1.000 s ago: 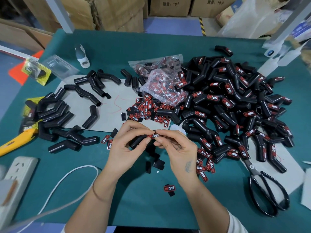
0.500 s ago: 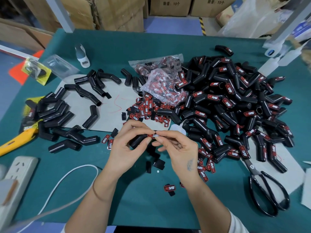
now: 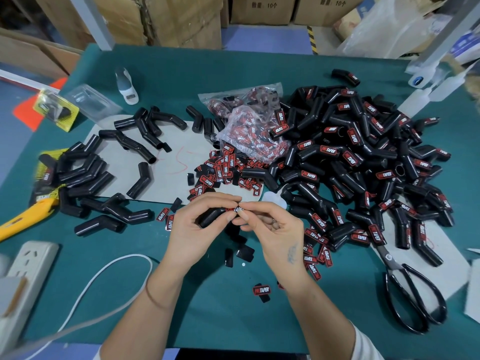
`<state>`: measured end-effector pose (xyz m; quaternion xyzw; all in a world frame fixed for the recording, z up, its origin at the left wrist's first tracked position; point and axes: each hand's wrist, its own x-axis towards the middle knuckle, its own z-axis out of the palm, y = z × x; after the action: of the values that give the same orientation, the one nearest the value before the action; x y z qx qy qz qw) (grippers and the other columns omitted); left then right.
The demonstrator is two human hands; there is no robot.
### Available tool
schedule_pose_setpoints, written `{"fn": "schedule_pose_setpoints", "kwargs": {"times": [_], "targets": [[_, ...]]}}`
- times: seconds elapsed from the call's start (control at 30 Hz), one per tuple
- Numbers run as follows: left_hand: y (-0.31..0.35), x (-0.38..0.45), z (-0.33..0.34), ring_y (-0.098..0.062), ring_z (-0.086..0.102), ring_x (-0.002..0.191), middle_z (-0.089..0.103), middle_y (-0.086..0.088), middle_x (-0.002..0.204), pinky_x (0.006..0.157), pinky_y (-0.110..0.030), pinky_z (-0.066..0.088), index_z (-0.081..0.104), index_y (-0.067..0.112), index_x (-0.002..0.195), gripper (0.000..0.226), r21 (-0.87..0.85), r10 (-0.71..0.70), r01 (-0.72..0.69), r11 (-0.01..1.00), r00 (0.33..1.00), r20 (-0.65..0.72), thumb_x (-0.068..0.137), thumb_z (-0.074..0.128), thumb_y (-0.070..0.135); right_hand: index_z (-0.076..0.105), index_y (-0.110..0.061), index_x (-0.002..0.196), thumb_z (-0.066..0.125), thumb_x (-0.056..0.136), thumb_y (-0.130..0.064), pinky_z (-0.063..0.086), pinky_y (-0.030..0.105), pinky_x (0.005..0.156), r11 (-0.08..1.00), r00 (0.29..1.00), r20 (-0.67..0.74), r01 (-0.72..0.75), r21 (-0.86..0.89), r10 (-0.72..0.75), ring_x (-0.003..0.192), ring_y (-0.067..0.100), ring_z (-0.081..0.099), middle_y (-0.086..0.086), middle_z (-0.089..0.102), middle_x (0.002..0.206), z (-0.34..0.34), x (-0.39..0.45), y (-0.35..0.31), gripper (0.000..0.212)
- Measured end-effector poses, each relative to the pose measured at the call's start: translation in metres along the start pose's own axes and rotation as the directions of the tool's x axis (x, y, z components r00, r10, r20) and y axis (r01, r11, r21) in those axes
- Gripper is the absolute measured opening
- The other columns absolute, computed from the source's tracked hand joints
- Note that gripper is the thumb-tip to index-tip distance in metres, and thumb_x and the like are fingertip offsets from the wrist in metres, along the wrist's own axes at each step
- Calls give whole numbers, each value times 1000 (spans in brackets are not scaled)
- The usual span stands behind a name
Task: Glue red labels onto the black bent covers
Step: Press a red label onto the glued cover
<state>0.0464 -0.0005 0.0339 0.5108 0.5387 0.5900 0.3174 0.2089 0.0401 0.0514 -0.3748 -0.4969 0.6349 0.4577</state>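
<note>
Pressing label (image 3: 235,209) onto cover (image 3: 211,216): left hand (image 3: 193,226) is gripping cover, right hand (image 3: 270,229) is pinching label; next, probably dropping it on the 2 o'clock pile (image 3: 363,162)

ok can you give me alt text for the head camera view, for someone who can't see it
Over a green table, the left hand grips a black bent cover while the right hand presses a red label onto it. Unlabelled covers lie left, a labelled pile right, scissors nearby.

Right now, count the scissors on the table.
1: black-handled scissors at the table's right side, blades tucked under the labelled cover pile. Others may be hidden beneath that pile.
</note>
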Motion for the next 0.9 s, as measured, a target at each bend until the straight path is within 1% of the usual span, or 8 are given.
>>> {"fn": "schedule_pose_setpoints", "kwargs": {"times": [0.13,0.3,0.4,0.7,0.9], "targets": [[0,0,-1,-19,73,108,79,9,111,99,-27,53,80,27,101,16,34,20,-20,999,1000,-15,89,77,17,82,-23,99,74,93,-2,61,27,78,1000,1000,6,4,10,-5,85,25,79,9,80,90,0,0,1,23],[0,0,-1,-19,74,108,79,10,110,99,-29,54,80,27,103,16,49,24,-22,999,999,-35,89,77,19,82,-20,100,74,93,-2,61,28,79,1000,1000,1,5,11,-5,85,26,79,10,80,89,1,-1,1,21],[0,0,-1,-18,74,108,79,11,110,98,-27,54,80,28,104,18,46,24,-23,999,999,-35,89,77,18,82,-20,100,74,93,0,61,28,78,1000,1000,-6,1,15,-1,84,26,79,10,80,88,1,0,2,22],[-1,0,-2,-18,74,108,79,12,110,99,-27,54,80,29,102,16,76,35,-32,997,999,-32,90,77,19,82,-24,99,75,93,-3,61,27,78,1000,1000,-8,-5,-5,4,84,25,79,8,79,87,2,2,2,24],[-1,1,-3,-17,74,107,78,12,110,98,-26,54,80,28,104,17,95,37,-35,995,999,-21,90,76,19,82,-24,99,75,93,-6,62,30,79,1000,1000,-4,-11,-17,11,85,26,79,9,79,87,1,2,4,21]]}}
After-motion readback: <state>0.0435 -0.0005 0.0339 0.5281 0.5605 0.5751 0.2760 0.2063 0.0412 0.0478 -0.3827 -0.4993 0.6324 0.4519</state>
